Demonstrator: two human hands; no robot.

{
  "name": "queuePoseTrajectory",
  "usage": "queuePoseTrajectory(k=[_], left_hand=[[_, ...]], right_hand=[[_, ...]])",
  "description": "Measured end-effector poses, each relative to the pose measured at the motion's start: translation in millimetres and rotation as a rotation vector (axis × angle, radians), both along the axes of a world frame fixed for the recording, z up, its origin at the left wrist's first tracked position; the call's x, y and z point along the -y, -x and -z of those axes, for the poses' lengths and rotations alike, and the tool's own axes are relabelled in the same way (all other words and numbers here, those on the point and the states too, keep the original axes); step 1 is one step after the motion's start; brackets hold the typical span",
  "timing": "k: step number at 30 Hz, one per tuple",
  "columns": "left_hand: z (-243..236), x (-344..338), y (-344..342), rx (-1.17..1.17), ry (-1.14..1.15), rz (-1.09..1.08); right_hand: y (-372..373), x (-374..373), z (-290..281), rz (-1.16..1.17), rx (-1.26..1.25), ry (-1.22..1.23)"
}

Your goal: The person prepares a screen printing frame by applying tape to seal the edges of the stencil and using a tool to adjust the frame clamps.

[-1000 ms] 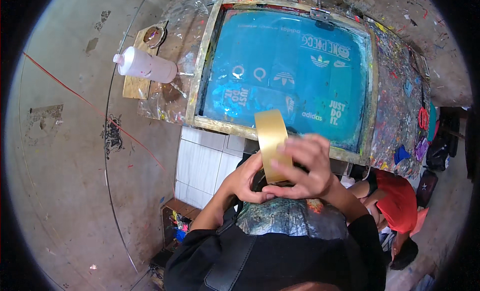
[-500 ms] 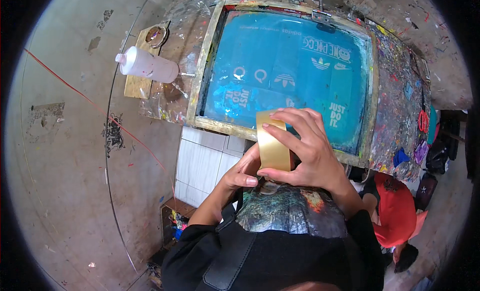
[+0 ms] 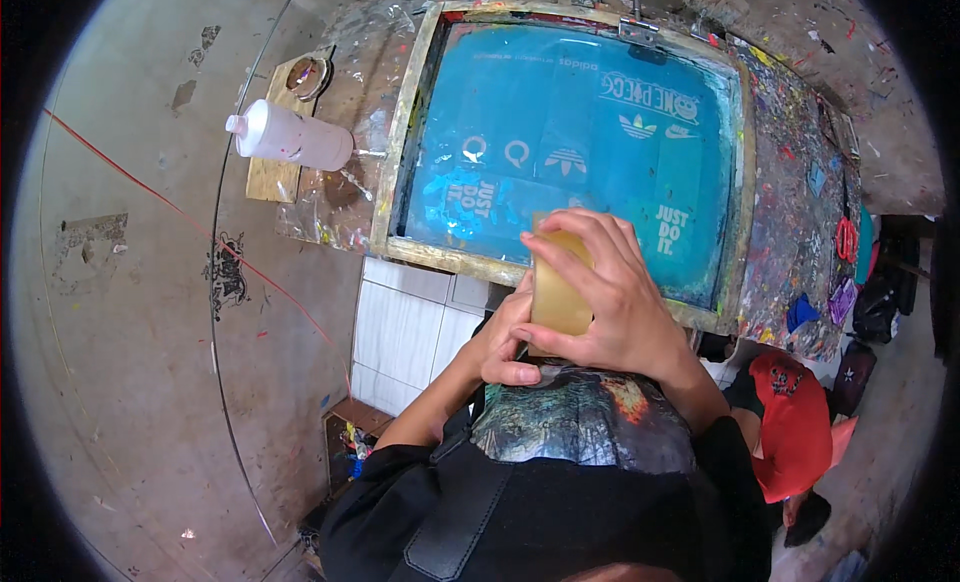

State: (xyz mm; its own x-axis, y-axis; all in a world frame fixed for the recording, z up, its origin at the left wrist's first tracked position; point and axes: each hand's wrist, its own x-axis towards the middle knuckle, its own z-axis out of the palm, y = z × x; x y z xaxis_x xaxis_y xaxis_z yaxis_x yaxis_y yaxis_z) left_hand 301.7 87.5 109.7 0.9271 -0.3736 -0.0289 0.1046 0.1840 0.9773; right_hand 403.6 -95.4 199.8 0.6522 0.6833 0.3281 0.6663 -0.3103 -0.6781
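Note:
A wide roll of yellowish-tan tape is held upright in front of my chest, just over the near edge of a screen-printing frame. My right hand grips it from the right, thumb low and fingers curved over the top. From the lower left, my left hand holds the roll's other side, its thumb by the bottom edge; its remaining fingers are mostly hidden. The frame has worn wooden sides and blue mesh with pale logos and lettering.
A whitish plastic bottle and a small round container stand on boards left of the frame. Red-handled scissors and blue and purple scraps lie on the paint-spattered table. A person in red is at lower right.
The tape roll has turned in my hands, showing a different side, and shifted slightly right. My left hand has moved right along with it. The person in red has shifted slightly.

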Motion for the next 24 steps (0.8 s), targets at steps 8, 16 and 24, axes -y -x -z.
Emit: queuePoseTrajectory(k=[8, 16, 24], left_hand=[[-0.1, -2.4, -5.4, 0.209, -0.144, -0.016], [-1.0, -0.8, -8.9, 0.407, -0.328, -0.077], [-4.1, 3.4, -11.5, 0.408, -0.398, -0.048]], right_hand=[[15.8, 3.0, 0.4, 0.097, 0.105, -0.045], [20.1, 4.0, 5.5, 0.121, 0.043, -0.158], [24.7, -4.2, 5.6, 0.191, 0.058, -0.145]])
